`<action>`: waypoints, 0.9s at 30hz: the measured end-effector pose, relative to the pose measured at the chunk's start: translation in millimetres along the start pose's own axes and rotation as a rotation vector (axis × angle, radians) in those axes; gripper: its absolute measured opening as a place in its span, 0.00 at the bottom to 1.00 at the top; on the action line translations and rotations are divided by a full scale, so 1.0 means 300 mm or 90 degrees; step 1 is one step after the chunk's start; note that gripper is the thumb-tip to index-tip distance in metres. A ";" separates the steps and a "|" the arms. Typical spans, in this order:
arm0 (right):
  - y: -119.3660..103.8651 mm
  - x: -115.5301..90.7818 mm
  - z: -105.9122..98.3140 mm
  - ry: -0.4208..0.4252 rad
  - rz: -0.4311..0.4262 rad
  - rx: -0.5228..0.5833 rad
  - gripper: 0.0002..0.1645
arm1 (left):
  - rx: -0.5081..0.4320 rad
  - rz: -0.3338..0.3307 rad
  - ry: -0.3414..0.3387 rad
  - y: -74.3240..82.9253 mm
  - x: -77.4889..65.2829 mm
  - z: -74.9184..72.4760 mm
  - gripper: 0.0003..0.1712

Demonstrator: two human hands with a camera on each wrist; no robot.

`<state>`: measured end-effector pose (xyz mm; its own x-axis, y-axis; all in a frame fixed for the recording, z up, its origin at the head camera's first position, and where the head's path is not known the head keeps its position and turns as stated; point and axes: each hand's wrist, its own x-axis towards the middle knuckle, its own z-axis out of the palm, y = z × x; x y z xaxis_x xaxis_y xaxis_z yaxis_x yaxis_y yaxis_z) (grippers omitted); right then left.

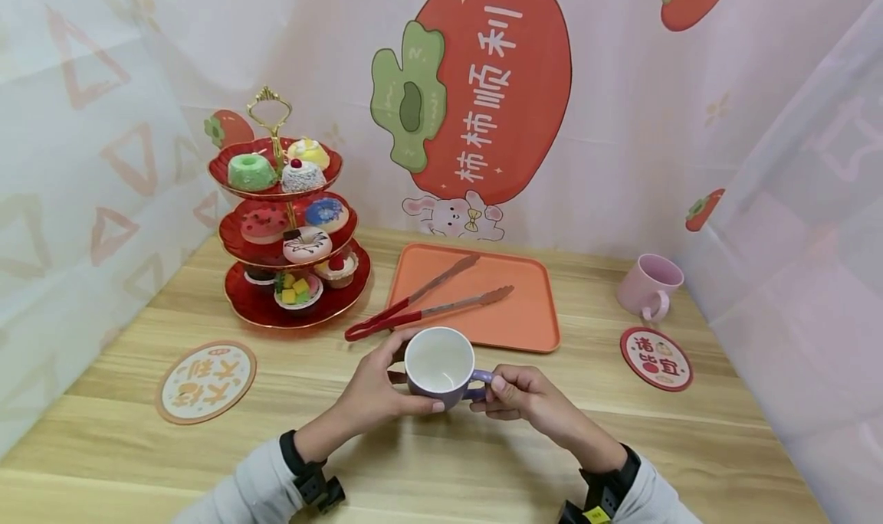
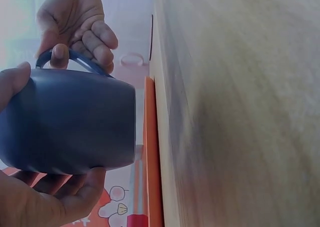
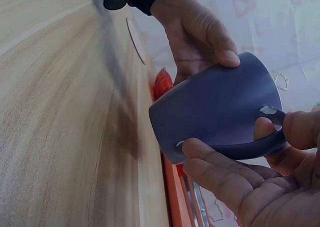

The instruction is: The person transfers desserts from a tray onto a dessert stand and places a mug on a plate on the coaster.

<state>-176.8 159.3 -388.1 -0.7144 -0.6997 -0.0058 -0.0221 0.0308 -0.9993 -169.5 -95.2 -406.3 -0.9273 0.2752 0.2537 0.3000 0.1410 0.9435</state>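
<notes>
A purple-blue mug (image 1: 439, 367) with a white inside is held up over the front of the table, its mouth toward the head camera. My left hand (image 1: 375, 382) grips the mug's body from the left, thumb on the near side and fingers round the far side. On the right, my right hand (image 1: 527, 403) pinches the mug's handle (image 3: 250, 149) between thumb and index finger, its other fingers under the handle. Both wrist views show a gap between the mug's base and the wooden tabletop (image 2: 240, 107).
Behind the mug lie an orange tray (image 1: 538, 309) and red-handled tongs (image 1: 386, 321). A three-tier red stand (image 1: 237, 298) with several toy cakes stands back left. Round coasters lie left (image 1: 205, 382) and right (image 1: 657, 358); a pink mug (image 1: 648, 286) stands behind the right coaster.
</notes>
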 end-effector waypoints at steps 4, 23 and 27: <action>-0.001 0.001 -0.001 0.000 -0.002 -0.003 0.24 | 0.002 -0.001 -0.002 0.000 0.001 -0.002 0.50; 0.005 0.006 -0.009 -0.009 0.008 -0.028 0.24 | 0.028 0.003 0.021 0.049 -0.017 -0.018 0.49; 0.014 0.003 -0.016 -0.020 0.008 -0.065 0.24 | 0.026 0.009 0.029 0.017 -0.013 -0.033 0.50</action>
<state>-180.8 162.3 -392.2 -0.6931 -0.7206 -0.0204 -0.0856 0.1104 -0.9902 -166.5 -104.9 -400.4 -0.9320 0.2341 0.2768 0.3207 0.1761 0.9307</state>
